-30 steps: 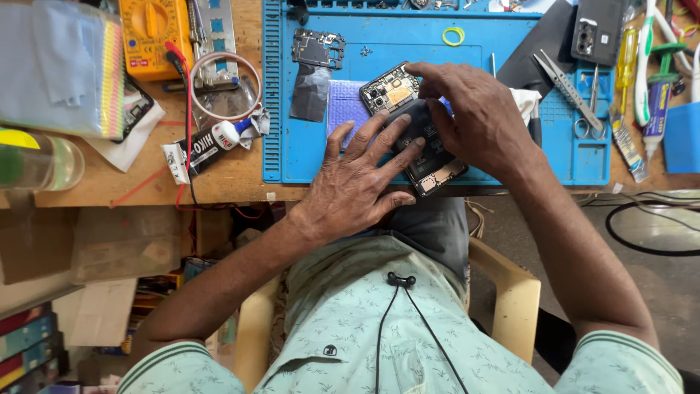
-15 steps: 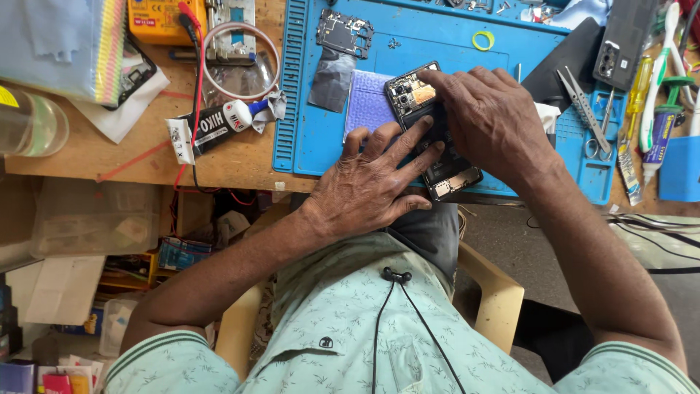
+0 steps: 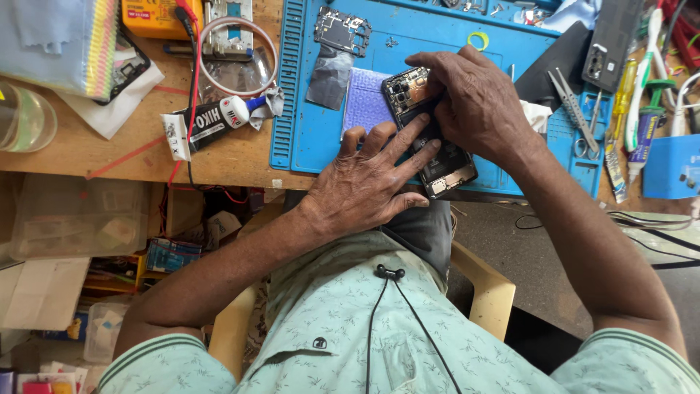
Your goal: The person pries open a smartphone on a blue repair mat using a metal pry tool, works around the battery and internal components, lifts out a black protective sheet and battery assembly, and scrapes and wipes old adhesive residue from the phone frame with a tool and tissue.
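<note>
An opened black smartphone point(image 3: 450, 162) with its back off lies tilted on a blue repair mat point(image 3: 306, 124) at the desk's near edge. My left hand point(image 3: 368, 182) rests flat on its lower half, fingers spread and pressing it down. My right hand point(image 3: 474, 102) covers the upper half, fingertips bent onto the exposed camera area point(image 3: 405, 87). A small purple cloth or pad point(image 3: 366, 102) lies under the phone's left side. Whether the right hand holds a small tool is hidden by its fingers.
A circuit board point(image 3: 341, 29) and a grey foil piece point(image 3: 328, 73) lie on the mat's upper left. A glue tube point(image 3: 211, 120), a yellow multimeter point(image 3: 153, 16) with leads, tweezers point(image 3: 576, 109), screwdrivers point(image 3: 645, 80) and a phone back cover point(image 3: 611, 40) surround the mat. Boxes sit under the desk.
The view has shifted a little, so the desk sits lower in the frame. Both hands stay on the phone, with the right fingers still working at its top.
</note>
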A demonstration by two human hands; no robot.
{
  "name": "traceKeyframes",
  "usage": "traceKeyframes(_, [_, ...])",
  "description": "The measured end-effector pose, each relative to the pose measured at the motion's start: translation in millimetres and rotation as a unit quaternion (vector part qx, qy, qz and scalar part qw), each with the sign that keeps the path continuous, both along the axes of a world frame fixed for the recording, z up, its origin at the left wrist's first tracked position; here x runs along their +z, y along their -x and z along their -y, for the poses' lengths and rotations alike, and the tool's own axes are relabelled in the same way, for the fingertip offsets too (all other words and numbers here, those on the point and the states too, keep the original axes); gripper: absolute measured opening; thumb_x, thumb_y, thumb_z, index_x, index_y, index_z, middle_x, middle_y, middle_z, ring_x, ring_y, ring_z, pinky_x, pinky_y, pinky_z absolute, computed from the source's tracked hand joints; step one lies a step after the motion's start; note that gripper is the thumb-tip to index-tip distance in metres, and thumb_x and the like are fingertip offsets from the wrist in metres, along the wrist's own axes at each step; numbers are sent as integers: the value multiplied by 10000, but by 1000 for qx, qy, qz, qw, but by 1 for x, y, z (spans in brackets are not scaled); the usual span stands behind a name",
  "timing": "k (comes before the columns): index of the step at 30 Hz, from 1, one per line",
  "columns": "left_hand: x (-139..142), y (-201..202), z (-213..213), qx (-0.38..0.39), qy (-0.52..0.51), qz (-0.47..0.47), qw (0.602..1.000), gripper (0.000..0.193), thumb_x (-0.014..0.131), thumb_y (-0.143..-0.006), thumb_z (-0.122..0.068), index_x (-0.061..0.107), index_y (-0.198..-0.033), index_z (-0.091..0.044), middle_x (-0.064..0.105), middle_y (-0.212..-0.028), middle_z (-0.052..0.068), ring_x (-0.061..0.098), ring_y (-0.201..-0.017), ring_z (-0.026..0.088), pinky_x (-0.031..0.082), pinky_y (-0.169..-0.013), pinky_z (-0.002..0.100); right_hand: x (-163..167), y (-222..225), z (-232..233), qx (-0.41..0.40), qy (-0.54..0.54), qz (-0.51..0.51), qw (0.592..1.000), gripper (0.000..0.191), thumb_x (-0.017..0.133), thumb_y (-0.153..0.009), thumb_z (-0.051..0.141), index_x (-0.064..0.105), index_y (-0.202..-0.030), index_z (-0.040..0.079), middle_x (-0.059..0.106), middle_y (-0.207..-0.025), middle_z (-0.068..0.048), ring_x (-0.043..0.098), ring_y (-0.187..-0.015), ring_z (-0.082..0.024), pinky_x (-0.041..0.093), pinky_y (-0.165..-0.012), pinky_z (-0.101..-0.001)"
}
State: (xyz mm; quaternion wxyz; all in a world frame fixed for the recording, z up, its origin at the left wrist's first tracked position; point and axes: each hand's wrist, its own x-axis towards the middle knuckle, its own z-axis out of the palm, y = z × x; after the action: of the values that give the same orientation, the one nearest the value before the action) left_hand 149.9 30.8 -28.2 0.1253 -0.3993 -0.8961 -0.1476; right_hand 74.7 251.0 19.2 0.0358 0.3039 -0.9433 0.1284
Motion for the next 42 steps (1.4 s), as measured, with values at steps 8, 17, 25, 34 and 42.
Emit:
traceKeyframes(8, [0,-1,1,5,-9,-18,1000,769,515,-977,-745,568,-1519,-202,394,-1640,72,351,-1360,259,150,-1149,532,0,-15,-21,-27,117,4,993,588,621,-919,-130,543,-1454,102,673,-1087,-87,695,-1009,-246,593,-898,-367])
traceKeyframes(17, [0,-1,1,2,-7,-1,1000,771,519,-972,-748,568,-1522,-209,382,-1642,73,356,-1345,251,190,-1117,510,5,-13,-11,12,-24,-45,999,538,706,-976,6,534,-1468,135,713,-1069,-52,673,-978,-254,517,-823,-418])
traceKeyframes(25, [0,-1,5,-23,-15,1,1000,758,564,-978,-706,577,-1513,-169,466,-1538,49,381,-1311,216,240,-1093,456,21,-5,-2,16,-119,-22,993,488,682,-1017,97,553,-1480,184,747,-1098,-57,717,-1014,-235,538,-853,-422])
traceKeyframes(34, [6,-1,6,-29,-24,5,999,720,611,-970,-646,593,-1478,-137,511,-1469,41,395,-1285,221,293,-1055,430,45,12,13,33,-178,47,982,488,651,-991,87,596,-1465,187,764,-1054,-105,728,-936,-300,575,-774,-439])
traceKeyframes(42, [8,0,7,-38,-30,19,999,704,642,-965,-626,597,-1482,-149,510,-1476,53,400,-1288,240,298,-1056,435,41,23,7,108,-173,52,978,498,634,-976,48,587,-1466,121,739,-1010,-139,726,-950,-315,575,-796,-455])
